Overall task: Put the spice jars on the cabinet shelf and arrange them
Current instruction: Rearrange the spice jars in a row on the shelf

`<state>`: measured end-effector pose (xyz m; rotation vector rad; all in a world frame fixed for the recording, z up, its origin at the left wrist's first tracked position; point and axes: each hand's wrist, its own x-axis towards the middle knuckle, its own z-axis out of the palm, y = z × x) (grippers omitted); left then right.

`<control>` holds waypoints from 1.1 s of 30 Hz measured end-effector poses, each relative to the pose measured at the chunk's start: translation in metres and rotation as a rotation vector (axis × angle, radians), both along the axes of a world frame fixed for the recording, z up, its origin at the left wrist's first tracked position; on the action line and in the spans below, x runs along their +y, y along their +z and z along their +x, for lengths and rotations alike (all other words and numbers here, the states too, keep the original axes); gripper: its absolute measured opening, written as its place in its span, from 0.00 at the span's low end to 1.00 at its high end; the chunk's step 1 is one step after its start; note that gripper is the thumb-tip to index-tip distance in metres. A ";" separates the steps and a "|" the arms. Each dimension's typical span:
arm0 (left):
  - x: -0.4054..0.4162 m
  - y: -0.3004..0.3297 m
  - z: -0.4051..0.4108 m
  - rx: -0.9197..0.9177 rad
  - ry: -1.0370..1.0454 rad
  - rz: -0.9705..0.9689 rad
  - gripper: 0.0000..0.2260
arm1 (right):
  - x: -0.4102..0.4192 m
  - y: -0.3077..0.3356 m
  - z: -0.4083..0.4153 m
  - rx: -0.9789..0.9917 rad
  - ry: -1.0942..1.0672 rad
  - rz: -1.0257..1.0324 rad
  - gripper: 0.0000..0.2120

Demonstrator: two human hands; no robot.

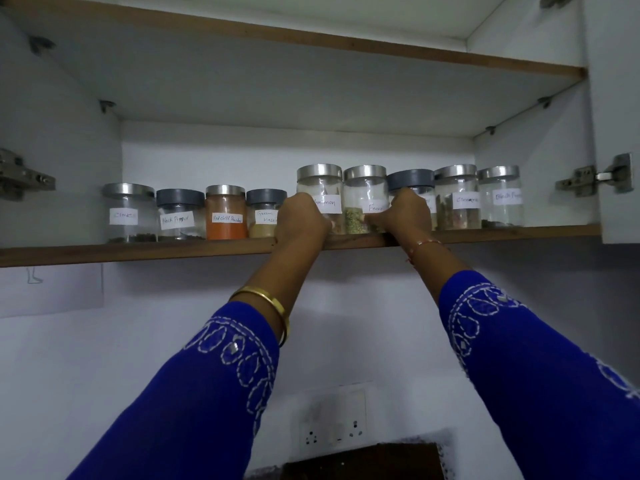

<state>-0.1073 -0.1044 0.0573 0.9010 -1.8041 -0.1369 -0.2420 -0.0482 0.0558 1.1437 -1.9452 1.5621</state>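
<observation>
Handwritten white paper labels on the clear jars along my wooden shelf, left to right. The steel-lidded glass jar of dark bits (129, 213) reads "Cloves". The grey-lidded jar (180, 214) reads "Black Pepper". The orange-powder jar (225, 212) reads "Red Chilli Powder". The grey-lidded jar of tan powder (265, 213) reads "Garam Masala". Two steel-lidded jars show only part of a word: "…mmon" (320, 197) and "Fenne…" (365, 199). Further right, the labels are too blurred to read surely.

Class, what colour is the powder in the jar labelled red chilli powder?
Orange-red, seen in the head view: red chilli powder jar.
</observation>
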 end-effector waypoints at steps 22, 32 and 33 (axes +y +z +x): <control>-0.003 0.017 -0.040 -0.019 0.227 0.008 0.11 | -0.028 0.023 -0.017 0.260 0.067 0.154 0.24; -0.022 0.028 -0.055 -0.073 0.282 0.044 0.26 | -0.037 0.028 -0.027 0.351 0.106 0.291 0.13; -0.025 0.030 -0.057 -0.083 0.294 0.046 0.26 | -0.039 0.029 -0.028 0.353 0.112 0.307 0.13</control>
